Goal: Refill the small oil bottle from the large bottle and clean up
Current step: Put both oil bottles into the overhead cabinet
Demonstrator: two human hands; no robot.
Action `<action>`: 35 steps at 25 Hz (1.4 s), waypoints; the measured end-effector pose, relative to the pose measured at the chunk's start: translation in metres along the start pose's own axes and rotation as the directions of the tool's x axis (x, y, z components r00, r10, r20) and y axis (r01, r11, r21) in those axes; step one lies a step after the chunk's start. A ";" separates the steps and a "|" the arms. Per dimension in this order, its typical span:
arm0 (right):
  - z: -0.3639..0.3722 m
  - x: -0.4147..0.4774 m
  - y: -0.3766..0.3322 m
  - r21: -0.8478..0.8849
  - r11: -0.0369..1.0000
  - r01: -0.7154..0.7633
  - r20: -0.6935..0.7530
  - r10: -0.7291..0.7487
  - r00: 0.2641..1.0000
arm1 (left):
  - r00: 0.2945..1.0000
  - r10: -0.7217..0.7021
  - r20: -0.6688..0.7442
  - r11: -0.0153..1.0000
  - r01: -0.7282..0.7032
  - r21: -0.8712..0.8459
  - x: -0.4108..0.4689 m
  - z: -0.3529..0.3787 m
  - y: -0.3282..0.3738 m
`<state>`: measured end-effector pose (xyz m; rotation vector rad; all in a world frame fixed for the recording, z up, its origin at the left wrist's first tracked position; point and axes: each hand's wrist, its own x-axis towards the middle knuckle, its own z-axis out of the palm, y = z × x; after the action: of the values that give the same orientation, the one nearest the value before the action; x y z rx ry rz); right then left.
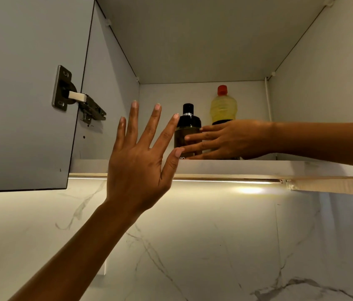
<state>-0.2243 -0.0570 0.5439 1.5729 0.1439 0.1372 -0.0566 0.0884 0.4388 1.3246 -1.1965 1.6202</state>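
Observation:
I look up into an open wall cabinet. A small dark bottle with a black cap stands on the shelf near its front edge. Behind it to the right stands a large bottle of yellow oil with a red cap. My right hand reaches in from the right, its straight fingers laid across the dark bottle's front and hiding the large bottle's base. My left hand is raised in front of the shelf edge with fingers spread wide, holding nothing, just left of the dark bottle.
The grey cabinet door hangs open at the left on a metal hinge. The shelf's front edge runs across the view with a light strip under it. Below is a white marbled wall.

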 end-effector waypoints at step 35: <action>-0.117 -0.010 -0.059 0.369 0.675 -0.639 0.172 0.626 0.760 | 0.846 -0.253 0.469 0.967 0.212 0.138 -0.030 -0.070 0.027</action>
<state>-0.2550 0.0566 0.4856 1.9934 -0.4480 0.6719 -0.0972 0.1468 0.4005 1.9272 -1.1960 1.2045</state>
